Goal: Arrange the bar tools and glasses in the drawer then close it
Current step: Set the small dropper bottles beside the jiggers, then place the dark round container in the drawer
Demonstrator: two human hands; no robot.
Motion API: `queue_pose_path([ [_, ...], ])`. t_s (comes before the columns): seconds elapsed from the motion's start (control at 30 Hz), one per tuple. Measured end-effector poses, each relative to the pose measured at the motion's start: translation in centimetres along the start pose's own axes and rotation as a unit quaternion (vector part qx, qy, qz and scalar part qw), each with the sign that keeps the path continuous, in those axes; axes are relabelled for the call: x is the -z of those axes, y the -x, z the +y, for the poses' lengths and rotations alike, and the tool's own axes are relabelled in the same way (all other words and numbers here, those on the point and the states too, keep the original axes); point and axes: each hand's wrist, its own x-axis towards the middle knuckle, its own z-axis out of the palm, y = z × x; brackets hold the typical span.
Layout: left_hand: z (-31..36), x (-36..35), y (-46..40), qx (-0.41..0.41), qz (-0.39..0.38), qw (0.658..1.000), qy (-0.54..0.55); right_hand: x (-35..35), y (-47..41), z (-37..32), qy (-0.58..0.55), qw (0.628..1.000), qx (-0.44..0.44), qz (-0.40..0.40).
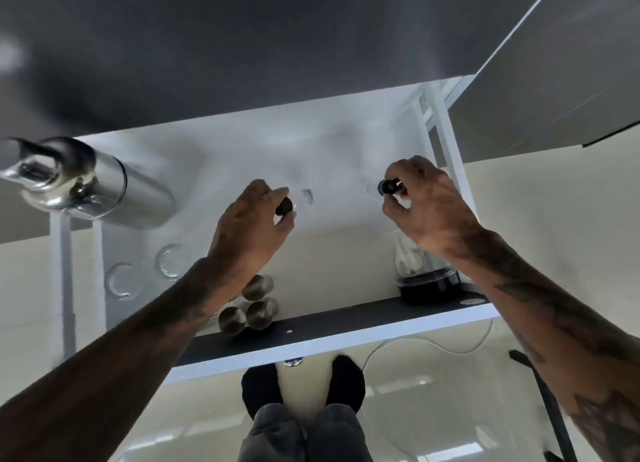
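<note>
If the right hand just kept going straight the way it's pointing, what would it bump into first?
The right hand, holding a small black-capped item, points toward the drawer's far end. Nothing seems to lie ahead except the white drawer floor and back wall, though motion blur makes depth uncertain.

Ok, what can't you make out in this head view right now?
- Items gripped by left hand and right hand: only black ends show; clear bodies blur into the white drawer.
- Round metal pieces: partly behind the left forearm.
- Steel shaker: top blurred by motion.
</note>
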Motion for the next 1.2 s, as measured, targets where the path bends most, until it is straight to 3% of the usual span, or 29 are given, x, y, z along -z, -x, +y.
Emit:
queue_pose_path([
  [0.1, 0.2, 2.6, 5.2, -0.003, -0.017, 1.0, -0.019, -0.9, 2.1, -3.3, -0.055, 0.998, 0.038, -0.02],
  [0.3, 0.7, 1.6, 8.9, -0.068, -0.116, 0.99, -0.051, -5.2, 5.4, -6.5, -0.038, 0.973, 0.062, -0.218],
  [0.4, 0.2, 1.1, 8.2, -0.089, -0.146, 0.982, -0.074, -6.0, 4.8, -7.5, -0.003, 0.956, 0.081, -0.28],
  [0.57, 0.3, 0.4, 7.4, -0.14, -0.231, 0.948, -0.169, -7.2, 4.2, -8.9, 0.021, 0.937, 0.118, -0.329],
  [0.67, -0.1, 0.4, 7.2, -0.179, -0.225, 0.935, -0.208, -7.1, 4.2, -9.2, 0.03, 0.93, 0.11, -0.349],
  [1.2, -0.1, 2.2, 6.7, -0.209, -0.303, 0.909, -0.196, -5.9, 4.2, -9.7, -0.02, 0.909, 0.007, -0.416],
])
